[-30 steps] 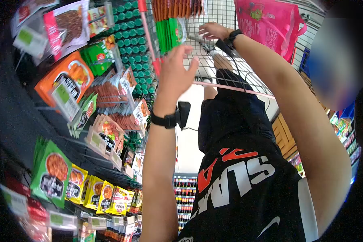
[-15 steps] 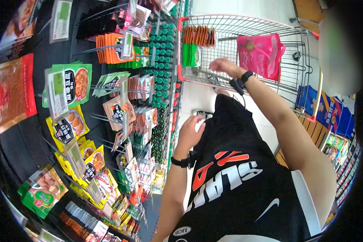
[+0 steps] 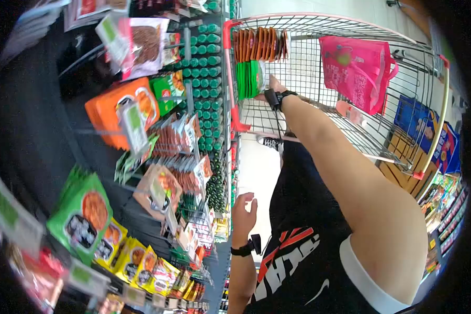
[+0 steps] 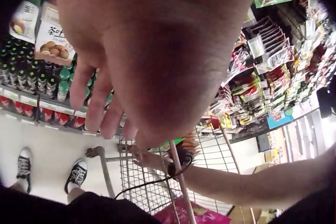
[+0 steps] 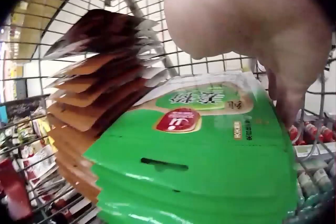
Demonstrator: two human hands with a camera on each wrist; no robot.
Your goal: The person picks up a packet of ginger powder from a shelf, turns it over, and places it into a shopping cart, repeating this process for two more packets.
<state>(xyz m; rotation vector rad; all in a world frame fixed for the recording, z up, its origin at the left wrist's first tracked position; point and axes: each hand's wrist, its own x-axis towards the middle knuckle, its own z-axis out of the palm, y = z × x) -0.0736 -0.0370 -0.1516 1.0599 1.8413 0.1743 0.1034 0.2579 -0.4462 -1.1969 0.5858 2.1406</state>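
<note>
In the head view, my right hand (image 3: 275,88) is inside the cart at the edge of a stack of green packets (image 3: 247,79). Seen from the right wrist, its fingers (image 5: 287,95) extend down beside the green packets (image 5: 226,153), and part of the hand is hidden. Brown packets (image 3: 257,44) stand in a row against the green stack. My left hand (image 3: 244,213) is outside the cart, beside my torso, holding nothing. The left wrist view shows that hand (image 4: 142,61) with loosely extended fingers.
A pink bag (image 3: 355,70) hangs at the other side of the wire cart (image 3: 319,23). Shelves of hanging packets, including orange ones (image 3: 118,112), and green-capped bottles (image 3: 206,70) line the left. Blue boxes (image 3: 418,116) stand on a wooden slatted stand at the right.
My right hand has moved from the middle of the cart to the green packets. My left hand has lowered beside my torso, away from the cart. The head view has shifted.
</note>
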